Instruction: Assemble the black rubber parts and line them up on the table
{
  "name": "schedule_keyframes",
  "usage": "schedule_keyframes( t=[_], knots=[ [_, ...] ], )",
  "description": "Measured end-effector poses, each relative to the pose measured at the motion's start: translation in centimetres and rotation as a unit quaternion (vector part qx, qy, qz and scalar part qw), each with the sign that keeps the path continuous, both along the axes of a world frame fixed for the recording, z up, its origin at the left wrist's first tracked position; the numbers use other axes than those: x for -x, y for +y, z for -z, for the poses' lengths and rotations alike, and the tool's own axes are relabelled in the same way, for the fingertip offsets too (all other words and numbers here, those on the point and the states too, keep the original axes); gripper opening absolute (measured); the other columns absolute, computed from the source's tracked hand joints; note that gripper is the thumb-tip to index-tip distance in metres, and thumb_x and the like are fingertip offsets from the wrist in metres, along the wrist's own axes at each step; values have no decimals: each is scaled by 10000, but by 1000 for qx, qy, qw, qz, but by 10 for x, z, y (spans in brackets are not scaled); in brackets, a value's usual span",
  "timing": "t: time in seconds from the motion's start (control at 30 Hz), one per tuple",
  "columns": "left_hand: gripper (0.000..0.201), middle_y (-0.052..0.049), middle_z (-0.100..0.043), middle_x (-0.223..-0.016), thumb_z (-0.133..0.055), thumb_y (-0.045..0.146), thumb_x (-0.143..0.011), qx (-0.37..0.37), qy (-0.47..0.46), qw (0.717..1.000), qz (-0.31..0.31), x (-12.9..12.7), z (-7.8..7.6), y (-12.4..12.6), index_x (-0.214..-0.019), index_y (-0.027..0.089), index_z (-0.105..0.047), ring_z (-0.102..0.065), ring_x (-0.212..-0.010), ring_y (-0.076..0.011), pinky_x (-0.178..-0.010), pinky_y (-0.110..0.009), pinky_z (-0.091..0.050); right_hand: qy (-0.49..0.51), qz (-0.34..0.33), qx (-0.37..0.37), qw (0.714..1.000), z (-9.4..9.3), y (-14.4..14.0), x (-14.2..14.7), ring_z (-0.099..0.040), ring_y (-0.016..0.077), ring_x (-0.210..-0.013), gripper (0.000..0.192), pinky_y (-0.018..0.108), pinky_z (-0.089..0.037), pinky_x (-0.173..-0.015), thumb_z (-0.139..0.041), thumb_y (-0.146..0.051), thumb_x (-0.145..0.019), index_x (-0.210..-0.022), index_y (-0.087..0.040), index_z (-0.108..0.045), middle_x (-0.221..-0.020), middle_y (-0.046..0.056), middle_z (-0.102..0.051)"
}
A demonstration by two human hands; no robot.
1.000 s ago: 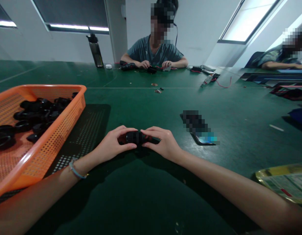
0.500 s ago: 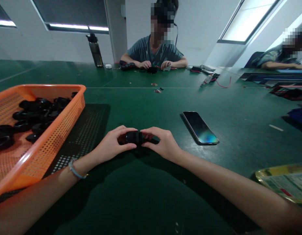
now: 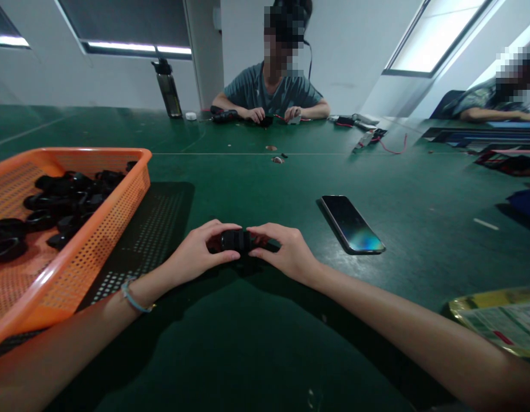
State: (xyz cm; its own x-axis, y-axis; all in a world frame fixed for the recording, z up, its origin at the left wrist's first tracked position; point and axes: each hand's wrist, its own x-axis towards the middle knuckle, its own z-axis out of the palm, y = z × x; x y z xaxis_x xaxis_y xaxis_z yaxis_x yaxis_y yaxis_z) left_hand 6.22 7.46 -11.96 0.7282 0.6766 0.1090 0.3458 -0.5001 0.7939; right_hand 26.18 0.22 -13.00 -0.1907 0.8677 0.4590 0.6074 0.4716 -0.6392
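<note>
1. Left hand [image 3: 196, 252]: one, bare, a thin band on the wrist. Fingers curled round the left end of a small black ribbed cylinder [image 3: 236, 240], thumb under, fingertips over.
2. Right hand [image 3: 286, 252]: one, bare. Pinches the right end of the same cylinder. Both hands closed on it, held just above the green table [image 3: 256, 355], straight in front of the person.
3. The cylinder: one piece in hand. It looks like black rings pressed side by side; how many are in it cannot be told.
4. Orange basket [image 3: 131, 189]: one, perforated plastic, at the person's left, well apart from the hands. It holds a heap of loose black rings [image 3: 63, 197], more than a dozen, too overlapped for an exact count.
5. State of work, by judgement: one piece is being handled and a large stock is left in the basket. No finished pieces show on the table near the hands, so the share done cannot be told.
6. Phone [image 3: 351, 223]: one, screen up, to the right of the hands, near but apart.
7. Yellow-edged packet [image 3: 497, 320]: one, at the right edge.
8. Other people: two, one seated opposite [image 3: 271, 94] with both hands on small parts, one at far right [image 3: 492, 103].
9. Dark bottle [image 3: 167, 88]: one, upright on the far side.
</note>
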Motion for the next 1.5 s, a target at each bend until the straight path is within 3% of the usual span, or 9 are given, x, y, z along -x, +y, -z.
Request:
schedule_keyframes(
  t=[1.5],
  knots=[
    [455,-34,-541,-927,-645,428,-703,1,-1,1000,-4,-2,0,0,-1091,194,-602,-588,-861,-226,-770,-386,-495,-11,8,-4,1000,2,0,0,-651,145,-785,339,295,-530,-725,-687,-140,-729,-1062,-167,-632,-912,44,-702]
  ],
)
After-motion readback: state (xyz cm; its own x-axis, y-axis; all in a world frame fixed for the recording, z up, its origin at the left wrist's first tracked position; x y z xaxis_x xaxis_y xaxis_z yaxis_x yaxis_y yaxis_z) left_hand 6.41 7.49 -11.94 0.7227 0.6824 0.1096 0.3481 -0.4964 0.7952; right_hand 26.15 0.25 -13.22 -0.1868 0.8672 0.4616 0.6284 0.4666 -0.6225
